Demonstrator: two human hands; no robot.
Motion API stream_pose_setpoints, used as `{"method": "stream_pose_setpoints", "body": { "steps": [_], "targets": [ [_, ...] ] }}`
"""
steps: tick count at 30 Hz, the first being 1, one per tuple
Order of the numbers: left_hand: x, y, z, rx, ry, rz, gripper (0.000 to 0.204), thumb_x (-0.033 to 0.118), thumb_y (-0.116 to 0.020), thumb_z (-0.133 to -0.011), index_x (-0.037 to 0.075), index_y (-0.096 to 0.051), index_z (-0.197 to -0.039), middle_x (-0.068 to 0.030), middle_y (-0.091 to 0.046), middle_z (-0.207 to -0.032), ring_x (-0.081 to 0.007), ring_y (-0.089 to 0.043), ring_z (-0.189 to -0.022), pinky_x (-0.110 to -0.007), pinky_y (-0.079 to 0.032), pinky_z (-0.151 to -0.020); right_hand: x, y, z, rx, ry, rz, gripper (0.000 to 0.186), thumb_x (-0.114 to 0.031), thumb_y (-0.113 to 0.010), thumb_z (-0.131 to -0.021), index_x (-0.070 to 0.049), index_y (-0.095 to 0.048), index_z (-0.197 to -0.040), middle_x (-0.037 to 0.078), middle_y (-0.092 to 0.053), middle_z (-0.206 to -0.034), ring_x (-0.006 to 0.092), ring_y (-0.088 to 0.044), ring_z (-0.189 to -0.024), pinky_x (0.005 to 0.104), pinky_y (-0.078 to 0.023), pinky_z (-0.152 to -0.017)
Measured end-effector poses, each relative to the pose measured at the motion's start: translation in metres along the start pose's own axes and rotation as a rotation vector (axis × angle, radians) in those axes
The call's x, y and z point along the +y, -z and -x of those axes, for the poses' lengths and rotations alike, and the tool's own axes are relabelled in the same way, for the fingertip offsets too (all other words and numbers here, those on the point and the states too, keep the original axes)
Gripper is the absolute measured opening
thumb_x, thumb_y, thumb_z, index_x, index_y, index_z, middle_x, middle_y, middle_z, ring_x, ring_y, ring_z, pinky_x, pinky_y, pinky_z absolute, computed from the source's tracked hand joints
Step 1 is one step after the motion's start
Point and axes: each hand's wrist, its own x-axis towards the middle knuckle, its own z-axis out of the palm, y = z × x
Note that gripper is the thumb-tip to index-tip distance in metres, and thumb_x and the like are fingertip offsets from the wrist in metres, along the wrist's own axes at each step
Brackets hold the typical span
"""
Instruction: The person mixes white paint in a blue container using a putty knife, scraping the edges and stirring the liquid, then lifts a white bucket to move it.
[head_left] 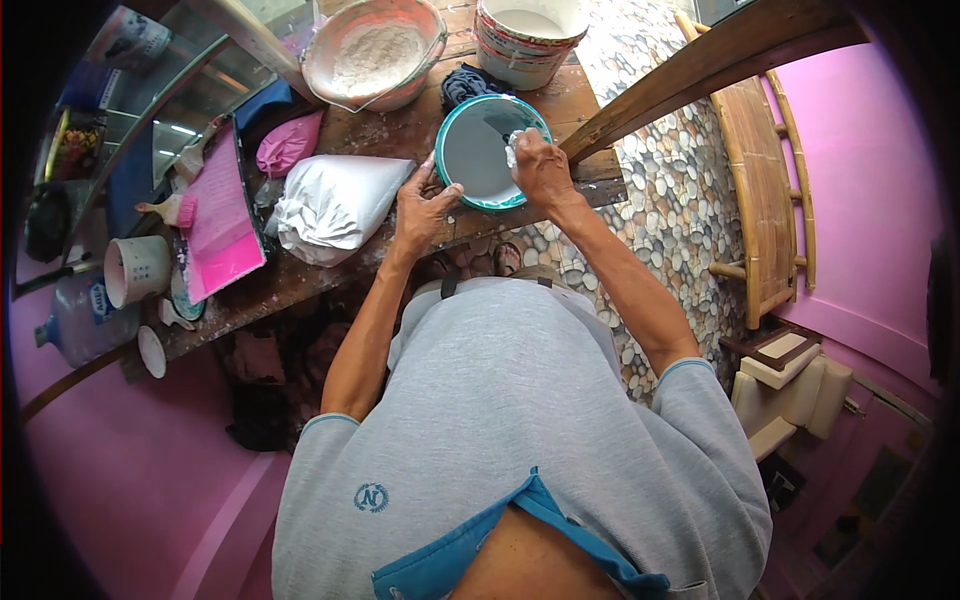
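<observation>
A teal-rimmed bucket (446, 124) stands near the front edge of the wooden table, with greyish-white liquid or paste (475, 160) inside. My left hand (425, 200) grips its left side, thumb and fingers against the rim. Over the right side of the opening, my right hand (543, 172) is closed around a whitish, smeared thing (513, 148) with a dark part beside it. What kind of thing it is stays mostly hidden by the fingers. A white plastic sack (335, 205) lies just left of my left hand.
Behind the bucket are a dark cloth (475, 86), a tub of white powder (425, 85) and a white bucket (520, 70). A pink tray (225, 225) with a brush (178, 210) lies at the left. A wooden post (660, 100) slants close by on the right, before a bamboo bench (755, 190).
</observation>
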Motion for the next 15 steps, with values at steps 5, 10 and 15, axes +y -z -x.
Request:
{"method": "stream_pose_setpoints", "body": {
  "steps": [5, 10, 15],
  "targets": [
    [-0.002, 0.001, 0.0, -0.002, -0.007, 0.001, 0.063, -0.003, -0.063, -0.083, -0.001, -0.034, -0.139, -0.0107, -0.061, -0.109, -0.0137, -0.059, -0.094, -0.026, -0.051, -0.082, -0.002, 0.007, 0.004, 0.035, -0.025, -0.022, 0.009, -0.003, -0.056, -0.076, 0.0, -0.056, -0.084, 0.017, -0.057, -0.083, 0.0327, -0.064, -0.067, 0.0382, -0.054, -0.058],
    [-0.001, 0.0, -0.001, 0.009, -0.025, -0.051, 0.064, -0.002, -0.063, -0.083, -0.001, -0.033, -0.139, -0.0113, -0.061, -0.109, -0.0137, -0.059, -0.094, -0.026, -0.051, -0.082, 0.0, 0.006, 0.003, 0.023, -0.018, 0.02, 0.008, -0.004, -0.056, -0.076, 0.0, -0.056, -0.083, 0.016, -0.057, -0.082, 0.0317, -0.064, -0.067, 0.0377, -0.054, -0.057],
    [0.0, -0.002, 0.001, -0.002, 0.009, -0.005, 0.064, -0.001, -0.064, -0.083, -0.002, -0.033, -0.139, -0.0113, -0.061, -0.109, -0.0132, -0.059, -0.096, -0.026, -0.05, -0.084, 0.004, 0.008, -0.006, -0.011, -0.038, 0.032, 0.009, -0.005, -0.05, -0.081, 0.0, -0.057, -0.085, 0.017, -0.058, -0.083, 0.0329, -0.064, -0.071, 0.0396, -0.054, -0.059]
  ]
}}
